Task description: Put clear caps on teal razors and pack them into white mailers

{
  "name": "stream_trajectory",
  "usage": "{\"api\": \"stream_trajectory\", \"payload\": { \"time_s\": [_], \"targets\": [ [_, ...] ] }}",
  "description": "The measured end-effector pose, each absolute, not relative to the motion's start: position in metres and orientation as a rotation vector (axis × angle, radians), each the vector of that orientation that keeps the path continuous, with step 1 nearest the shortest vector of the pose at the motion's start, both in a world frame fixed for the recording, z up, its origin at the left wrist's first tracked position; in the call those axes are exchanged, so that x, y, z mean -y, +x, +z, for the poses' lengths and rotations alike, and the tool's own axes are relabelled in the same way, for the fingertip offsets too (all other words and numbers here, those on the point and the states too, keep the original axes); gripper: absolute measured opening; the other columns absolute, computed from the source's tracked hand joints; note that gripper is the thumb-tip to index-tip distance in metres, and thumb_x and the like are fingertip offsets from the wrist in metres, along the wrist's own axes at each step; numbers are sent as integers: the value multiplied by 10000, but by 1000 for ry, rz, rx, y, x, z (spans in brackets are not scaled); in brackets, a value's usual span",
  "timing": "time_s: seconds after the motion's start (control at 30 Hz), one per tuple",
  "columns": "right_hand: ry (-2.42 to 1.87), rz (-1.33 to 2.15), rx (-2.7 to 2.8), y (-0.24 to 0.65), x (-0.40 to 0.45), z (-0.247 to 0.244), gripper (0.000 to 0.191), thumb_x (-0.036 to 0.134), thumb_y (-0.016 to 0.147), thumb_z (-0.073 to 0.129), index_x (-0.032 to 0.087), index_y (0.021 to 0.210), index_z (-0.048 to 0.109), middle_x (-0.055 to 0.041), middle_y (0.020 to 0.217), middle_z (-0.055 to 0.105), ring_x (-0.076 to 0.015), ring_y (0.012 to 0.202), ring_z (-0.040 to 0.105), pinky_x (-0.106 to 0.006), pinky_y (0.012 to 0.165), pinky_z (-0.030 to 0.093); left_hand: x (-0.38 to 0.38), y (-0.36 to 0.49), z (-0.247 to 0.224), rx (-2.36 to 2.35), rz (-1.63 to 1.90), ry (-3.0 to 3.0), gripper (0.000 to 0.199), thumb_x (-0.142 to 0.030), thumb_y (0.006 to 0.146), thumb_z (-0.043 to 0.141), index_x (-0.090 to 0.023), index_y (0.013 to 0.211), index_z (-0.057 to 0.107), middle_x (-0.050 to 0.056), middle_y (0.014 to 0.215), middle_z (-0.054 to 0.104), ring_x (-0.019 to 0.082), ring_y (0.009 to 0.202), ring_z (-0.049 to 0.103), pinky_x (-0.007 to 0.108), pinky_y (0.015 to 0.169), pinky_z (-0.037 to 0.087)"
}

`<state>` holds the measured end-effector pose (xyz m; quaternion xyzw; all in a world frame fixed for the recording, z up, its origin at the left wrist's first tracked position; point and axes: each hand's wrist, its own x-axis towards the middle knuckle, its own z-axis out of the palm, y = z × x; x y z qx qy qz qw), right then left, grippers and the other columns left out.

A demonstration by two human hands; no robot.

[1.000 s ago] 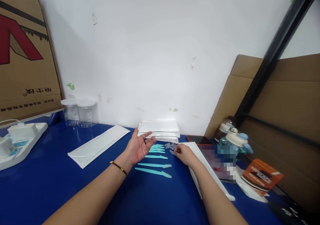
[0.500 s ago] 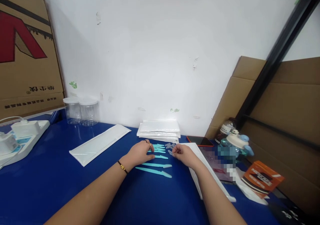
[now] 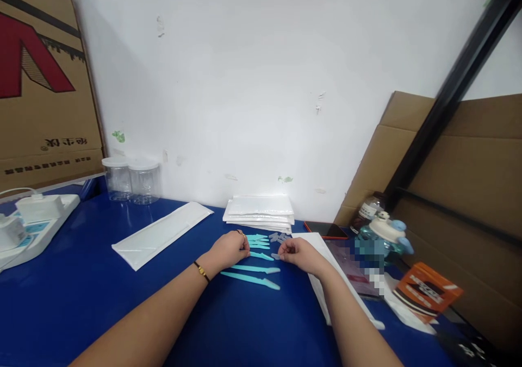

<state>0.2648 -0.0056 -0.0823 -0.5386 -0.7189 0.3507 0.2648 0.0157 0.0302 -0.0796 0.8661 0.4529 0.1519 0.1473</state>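
Several turquoise eyebrow razors lie side by side on the blue table, the nearest razor (image 3: 250,280) pointing its blade end right. My left hand (image 3: 231,249) pinches the handle of another eyebrow razor (image 3: 262,256), whose blade end sticks out to the right. Between the fingertips of my right hand (image 3: 299,254) is a small clear blade cap (image 3: 276,256), right at the tip of that razor; whether they touch I cannot tell. More clear caps (image 3: 279,237) lie in a small group just beyond my right fingers.
White padded envelopes (image 3: 259,212) are stacked against the wall; a single envelope (image 3: 163,235) lies left. Two clear jars (image 3: 143,183) and a power strip (image 3: 49,231) stand further left. On the right are a phone (image 3: 326,230), a bottle (image 3: 385,236) and an orange box (image 3: 428,292).
My right hand has brought a clear cap toward me, away from the group, to the razor's blade end. My left thumb and fingers have closed on that razor's handle.
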Motion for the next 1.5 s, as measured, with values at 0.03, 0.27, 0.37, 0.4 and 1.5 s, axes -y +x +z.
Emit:
{"api": "stream_trajectory", "payload": {
  "time_s": [0.03, 0.27, 0.37, 0.4, 1.5],
  "targets": [
    [-1461, 933, 1948, 265, 6, -82, 53, 207, 680, 607, 170, 706, 635, -6, 644, 582, -128, 598, 513, -230, 579, 395, -31, 15, -80, -1299, 437, 2481, 110, -272, 719, 579, -205, 741, 663, 17, 845, 610, 138, 704, 564, 216, 572, 379],
    [-1469, 838, 1963, 258, 6, -82, 67, 214, 682, 602, 171, 714, 644, 8, 625, 559, -121, 588, 499, -226, 565, 381, -32, 16, -81, -1278, 447, 2411, 142, -299, 724, 565, -204, 751, 667, 14, 845, 615, 137, 699, 561, 212, 563, 381],
    [-1435, 836, 1950, 250, 8, -82, 87, 228, 682, 610, 170, 730, 654, 12, 608, 556, -120, 577, 500, -223, 558, 377, -30, 17, -80, -1265, 487, 2410, 165, -316, 724, 558, -196, 757, 667, 20, 846, 619, 140, 702, 564, 214, 568, 385],
    [-1431, 840, 1945, 247, 8, -82, 95, 237, 683, 613, 171, 735, 658, 10, 608, 560, -122, 575, 504, -224, 555, 378, -29, 17, -79, -1262, 503, 2411, 165, -312, 718, 558, -194, 751, 668, 22, 838, 623, 141, 700, 565, 214, 567, 385],
    [-1718, 453, 1877, 263, -4, -90, 59, 143, 692, 538, 184, 696, 579, -8, 684, 612, -150, 652, 545, -225, 594, 383, -37, 11, -78, -1470, 456, 2544, 105, -274, 744, 588, -215, 808, 646, 32, 904, 625, 186, 858, 581, 248, 701, 407]
  ]
}}
